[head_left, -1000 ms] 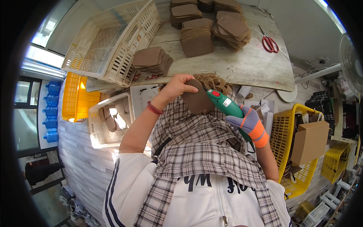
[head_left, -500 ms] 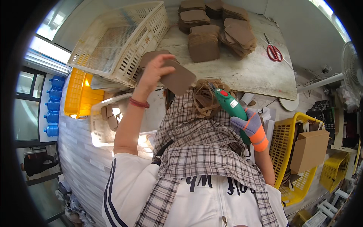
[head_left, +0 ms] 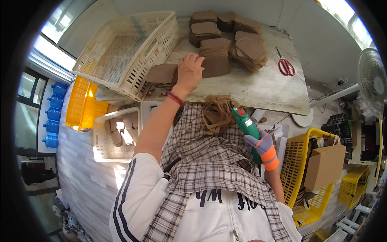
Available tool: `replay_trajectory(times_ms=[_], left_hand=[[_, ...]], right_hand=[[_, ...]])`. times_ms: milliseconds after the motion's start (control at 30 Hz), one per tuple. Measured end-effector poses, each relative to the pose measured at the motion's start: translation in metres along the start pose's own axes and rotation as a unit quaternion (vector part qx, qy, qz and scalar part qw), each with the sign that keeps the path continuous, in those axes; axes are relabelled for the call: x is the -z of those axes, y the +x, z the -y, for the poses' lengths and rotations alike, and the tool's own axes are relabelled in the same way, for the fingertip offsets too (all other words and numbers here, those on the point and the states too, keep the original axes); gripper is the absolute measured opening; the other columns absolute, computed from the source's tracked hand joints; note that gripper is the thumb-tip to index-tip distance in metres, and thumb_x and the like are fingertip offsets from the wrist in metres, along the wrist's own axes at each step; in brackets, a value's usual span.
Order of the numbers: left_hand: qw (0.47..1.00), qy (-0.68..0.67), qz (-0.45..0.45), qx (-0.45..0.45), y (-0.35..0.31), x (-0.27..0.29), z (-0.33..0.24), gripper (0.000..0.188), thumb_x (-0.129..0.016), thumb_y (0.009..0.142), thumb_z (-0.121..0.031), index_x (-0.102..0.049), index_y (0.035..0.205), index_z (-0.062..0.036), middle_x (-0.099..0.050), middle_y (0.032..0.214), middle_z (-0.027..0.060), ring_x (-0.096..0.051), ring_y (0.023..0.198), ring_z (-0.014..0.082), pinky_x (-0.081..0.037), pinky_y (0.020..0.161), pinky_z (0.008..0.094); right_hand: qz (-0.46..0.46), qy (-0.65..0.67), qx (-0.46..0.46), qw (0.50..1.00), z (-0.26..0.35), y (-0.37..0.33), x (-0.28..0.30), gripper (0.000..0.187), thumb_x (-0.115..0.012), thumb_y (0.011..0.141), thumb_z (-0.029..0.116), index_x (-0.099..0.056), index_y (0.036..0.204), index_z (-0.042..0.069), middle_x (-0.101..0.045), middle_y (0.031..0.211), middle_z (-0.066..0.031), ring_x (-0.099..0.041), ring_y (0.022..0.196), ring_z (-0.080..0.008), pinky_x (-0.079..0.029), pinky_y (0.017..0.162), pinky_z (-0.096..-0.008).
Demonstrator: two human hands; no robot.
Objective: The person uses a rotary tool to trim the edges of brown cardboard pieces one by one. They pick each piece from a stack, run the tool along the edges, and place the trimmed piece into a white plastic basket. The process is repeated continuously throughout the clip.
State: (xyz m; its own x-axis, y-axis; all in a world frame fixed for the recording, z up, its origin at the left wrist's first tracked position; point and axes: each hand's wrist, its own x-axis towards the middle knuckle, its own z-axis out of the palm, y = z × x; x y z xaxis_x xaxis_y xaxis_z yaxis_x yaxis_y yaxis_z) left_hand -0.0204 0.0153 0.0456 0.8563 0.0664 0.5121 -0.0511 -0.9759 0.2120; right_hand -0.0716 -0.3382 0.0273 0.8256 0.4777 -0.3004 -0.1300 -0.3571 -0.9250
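My bare left hand (head_left: 190, 73) reaches over the table between two stacks of brown sheet pieces. Its fingers are slightly bent and apart at the left edge of the near stack (head_left: 217, 66), with no piece visibly lifted. To its left lies a low stack of similar pieces (head_left: 162, 75) against the white crate. My right hand (head_left: 264, 146), in a grey and orange glove, grips green electric scissors (head_left: 246, 122) above my lap, their tip pointing up and left. By the tip, a tangle of brown trimmed strips (head_left: 217, 115) rests on my checked apron.
Several more brown stacks (head_left: 203, 33) stand at the table's (head_left: 258, 90) back. Red-handled scissors (head_left: 286, 67) lie at its right. A white crate (head_left: 137, 66) occupies its left. Beside me are a white basket (head_left: 97, 141), a yellow basket (head_left: 292, 169) with a cardboard box, and a fan (head_left: 373, 78).
The brown piece my left hand held is no longer in it. That hand has moved right, to the near stack. My right hand keeps the electric scissors in about the same place.
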Motion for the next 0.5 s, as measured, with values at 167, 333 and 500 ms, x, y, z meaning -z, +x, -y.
replay_trajectory(times_ms=[167, 333, 500], left_hand=[[0.995, 0.084, -0.028, 0.035, -0.004, -0.05, -0.009, 0.049, -0.063, 0.082, -0.015, -0.048, 0.127, -0.003, -0.041, 0.134, 0.0151, -0.031, 0.129, 0.0313, -0.025, 0.107, 0.0453], [0.995, 0.079, -0.04, 0.049, -0.022, -0.069, -0.013, 0.054, -0.067, 0.079, -0.013, -0.046, 0.129, -0.0023, -0.04, 0.134, 0.0152, -0.03, 0.129, 0.0318, -0.023, 0.107, 0.0463], [0.994, -0.004, -0.024, 0.107, -0.021, -0.057, -0.02, 0.045, -0.073, 0.071, -0.01, -0.053, 0.111, -0.003, -0.048, 0.114, 0.0136, -0.042, 0.11, 0.0308, -0.03, 0.097, 0.0439]], right_hand=[[-0.005, -0.021, -0.017, 1.0, 0.005, -0.008, 0.004, 0.042, -0.078, 0.075, 0.028, -0.061, 0.1, -0.001, -0.062, 0.07, -0.0022, -0.054, 0.059, -0.0067, -0.044, 0.053, -0.0232], [-0.009, 0.024, -0.06, 0.998, -0.025, -0.002, 0.005, 0.041, -0.077, 0.075, 0.028, -0.061, 0.098, -0.001, -0.062, 0.069, -0.0029, -0.054, 0.059, -0.0067, -0.044, 0.053, -0.0232], [-0.02, 0.021, -0.041, 0.999, -0.016, 0.002, 0.002, 0.04, -0.077, 0.076, 0.027, -0.06, 0.099, -0.001, -0.061, 0.068, -0.0027, -0.054, 0.056, -0.0069, -0.043, 0.051, -0.0231]])
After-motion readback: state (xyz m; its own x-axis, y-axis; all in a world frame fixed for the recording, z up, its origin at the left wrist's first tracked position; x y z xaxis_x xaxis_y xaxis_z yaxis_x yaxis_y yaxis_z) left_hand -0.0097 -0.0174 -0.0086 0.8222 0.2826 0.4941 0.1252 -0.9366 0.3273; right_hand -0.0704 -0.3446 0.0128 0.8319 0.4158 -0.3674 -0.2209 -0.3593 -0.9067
